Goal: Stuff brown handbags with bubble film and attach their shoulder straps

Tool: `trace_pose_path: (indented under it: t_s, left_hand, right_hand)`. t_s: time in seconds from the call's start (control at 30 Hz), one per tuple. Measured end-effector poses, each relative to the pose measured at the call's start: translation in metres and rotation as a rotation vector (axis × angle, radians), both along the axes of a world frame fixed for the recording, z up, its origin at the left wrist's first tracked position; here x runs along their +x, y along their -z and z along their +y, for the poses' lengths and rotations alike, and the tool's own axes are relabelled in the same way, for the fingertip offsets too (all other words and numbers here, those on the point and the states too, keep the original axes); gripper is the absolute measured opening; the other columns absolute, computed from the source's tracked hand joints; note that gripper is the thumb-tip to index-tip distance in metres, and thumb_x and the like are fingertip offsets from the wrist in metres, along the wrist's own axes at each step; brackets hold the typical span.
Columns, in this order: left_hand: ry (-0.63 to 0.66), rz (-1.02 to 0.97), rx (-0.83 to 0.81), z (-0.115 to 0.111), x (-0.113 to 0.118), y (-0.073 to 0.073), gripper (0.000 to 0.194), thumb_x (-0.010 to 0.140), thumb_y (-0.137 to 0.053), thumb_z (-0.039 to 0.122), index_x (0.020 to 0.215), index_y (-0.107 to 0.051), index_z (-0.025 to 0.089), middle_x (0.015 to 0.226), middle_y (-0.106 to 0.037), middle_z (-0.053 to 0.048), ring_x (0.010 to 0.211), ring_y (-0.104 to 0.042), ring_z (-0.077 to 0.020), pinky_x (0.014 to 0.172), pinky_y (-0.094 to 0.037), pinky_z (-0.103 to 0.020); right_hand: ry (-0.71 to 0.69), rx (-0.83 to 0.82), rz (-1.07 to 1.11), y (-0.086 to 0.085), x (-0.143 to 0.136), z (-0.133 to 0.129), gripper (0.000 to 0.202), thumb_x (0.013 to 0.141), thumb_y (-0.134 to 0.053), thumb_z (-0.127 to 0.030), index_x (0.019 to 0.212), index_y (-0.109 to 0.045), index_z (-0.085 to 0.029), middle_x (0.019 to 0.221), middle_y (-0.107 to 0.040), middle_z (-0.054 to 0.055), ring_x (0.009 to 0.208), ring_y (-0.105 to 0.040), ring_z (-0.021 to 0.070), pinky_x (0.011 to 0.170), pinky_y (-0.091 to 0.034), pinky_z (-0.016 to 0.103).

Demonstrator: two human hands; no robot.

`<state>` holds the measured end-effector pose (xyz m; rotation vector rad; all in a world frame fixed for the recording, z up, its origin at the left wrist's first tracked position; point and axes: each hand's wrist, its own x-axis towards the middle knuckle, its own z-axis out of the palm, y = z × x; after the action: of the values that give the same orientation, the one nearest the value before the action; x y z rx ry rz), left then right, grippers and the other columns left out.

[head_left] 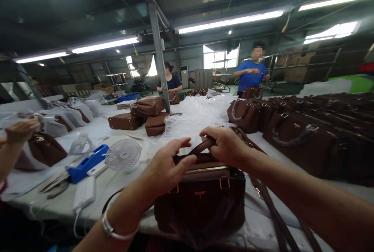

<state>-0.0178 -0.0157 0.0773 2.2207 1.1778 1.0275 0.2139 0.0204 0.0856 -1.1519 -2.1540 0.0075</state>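
Note:
A dark brown handbag (201, 205) with a gold dragonfly emblem stands upright at the table's front edge. My right hand (224, 144) is closed around its handle above the zipped top. At the bag's upper left, my left hand (172, 164) has its thumb and fingers apart, with nothing seen between them. A silver bangle circles my left wrist. Brown straps (271, 205) with gold hardware hang down to the right of the bag, partly behind my right forearm.
Left on the table are a small white fan (124, 155), a blue tape dispenser (87, 164), a white power bank (84, 193) and pliers (57, 185). Clear plastic wrap (201, 111) lies beyond. Many brown bags (304, 139) line the right. Another person's hand (23, 129) is far left; two people stand behind.

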Motion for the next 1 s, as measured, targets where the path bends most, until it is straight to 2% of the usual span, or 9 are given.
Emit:
trace_pose_path:
  t_s: [0.07, 0.13, 0.27, 0.4, 0.53, 0.63, 0.73, 0.83, 1.0]
  left_hand:
    - [0.121, 0.003, -0.033, 0.006, 0.031, -0.01, 0.056, 0.091, -0.065, 0.04, 0.143, -0.056, 0.02, 0.123, -0.073, -0.01, 0.107, -0.069, -0.0261, 0.095, -0.055, -0.037]
    - [0.128, 0.021, -0.029, 0.015, 0.036, -0.012, 0.043, 0.094, -0.061, 0.038, 0.132, -0.065, 0.02, 0.112, -0.076, -0.008, 0.099, -0.07, -0.0242, 0.089, -0.055, -0.034]
    - [-0.063, 0.062, 0.007, 0.032, -0.015, -0.01, 0.038, 0.094, -0.059, 0.051, 0.113, -0.075, 0.023, 0.104, -0.078, -0.003, 0.096, -0.071, -0.0235, 0.085, -0.054, -0.028]
    - [-0.287, 0.198, -0.06, 0.033, -0.083, 0.008, 0.047, 0.088, -0.061, 0.064, 0.106, -0.077, 0.024, 0.099, -0.08, -0.001, 0.094, -0.072, -0.0252, 0.081, -0.056, -0.026]
    - [-0.413, 0.405, -0.141, 0.028, -0.127, 0.04, 0.051, 0.089, -0.053, 0.068, 0.101, -0.079, 0.026, 0.1, -0.08, -0.001, 0.098, -0.074, -0.0277, 0.084, -0.059, -0.031]
    - [-0.358, 0.594, -0.212, 0.024, -0.132, 0.051, 0.052, 0.093, -0.045, 0.066, 0.092, -0.08, 0.027, 0.094, -0.081, -0.002, 0.093, -0.076, -0.0298, 0.082, -0.061, -0.036]
    - [-0.325, 0.654, -0.049, 0.014, -0.095, 0.042, 0.05, 0.091, -0.05, 0.063, 0.11, -0.077, 0.025, 0.108, -0.078, -0.008, 0.104, -0.073, -0.033, 0.092, -0.059, -0.044]
    - [-0.163, 0.488, 0.161, 0.006, -0.023, 0.025, 0.053, 0.094, -0.055, 0.055, 0.135, -0.063, 0.022, 0.131, -0.068, -0.012, 0.118, -0.065, -0.0304, 0.102, -0.054, -0.046]
    - [0.132, 0.246, 0.176, 0.023, 0.071, 0.019, 0.042, 0.096, -0.057, 0.031, 0.137, -0.058, 0.019, 0.123, -0.069, -0.011, 0.112, -0.064, -0.025, 0.101, -0.052, -0.04]
  right_hand:
    - [-0.022, 0.015, -0.004, -0.001, 0.001, -0.001, 0.036, 0.073, -0.058, -0.009, 0.105, -0.073, -0.017, 0.088, -0.075, 0.007, 0.079, -0.067, 0.0208, 0.069, -0.044, 0.028]
    - [-0.061, 0.014, 0.006, 0.006, 0.019, 0.004, 0.027, 0.08, -0.058, -0.013, 0.104, -0.072, -0.016, 0.089, -0.074, 0.007, 0.079, -0.065, 0.0195, 0.071, -0.043, 0.028]
    - [-0.088, -0.211, 0.126, 0.033, 0.08, 0.022, 0.022, 0.093, -0.049, -0.024, 0.086, -0.068, -0.014, 0.071, -0.065, 0.003, 0.065, -0.055, 0.0149, 0.062, -0.041, 0.026]
    - [-0.085, -0.343, 0.171, 0.061, 0.119, 0.033, 0.02, 0.089, -0.048, -0.019, 0.08, -0.066, -0.015, 0.067, -0.063, 0.001, 0.063, -0.055, 0.014, 0.061, -0.041, 0.024]
    - [-0.147, -0.348, 0.139, 0.068, 0.112, 0.034, 0.017, 0.089, -0.061, -0.026, 0.085, -0.073, -0.016, 0.074, -0.07, 0.002, 0.07, -0.06, 0.0155, 0.067, -0.042, 0.025]
    - [-0.174, -0.305, 0.125, 0.061, 0.093, 0.026, 0.019, 0.092, -0.064, -0.032, 0.089, -0.076, -0.017, 0.078, -0.072, 0.003, 0.074, -0.062, 0.0167, 0.069, -0.041, 0.026]
    - [-0.21, -0.216, 0.047, 0.05, 0.068, 0.013, 0.016, 0.093, -0.065, -0.028, 0.09, -0.077, -0.018, 0.08, -0.073, 0.004, 0.076, -0.064, 0.0175, 0.07, -0.041, 0.027]
    - [-0.192, -0.122, -0.041, 0.044, 0.045, 0.0, 0.013, 0.092, -0.067, -0.025, 0.085, -0.075, -0.017, 0.081, -0.072, 0.005, 0.075, -0.063, 0.0185, 0.067, -0.04, 0.028]
    - [-0.27, -0.085, 0.143, 0.044, 0.04, -0.007, 0.012, 0.086, -0.067, -0.014, 0.094, -0.074, -0.017, 0.087, -0.073, 0.006, 0.077, -0.064, 0.0182, 0.07, -0.044, 0.026]
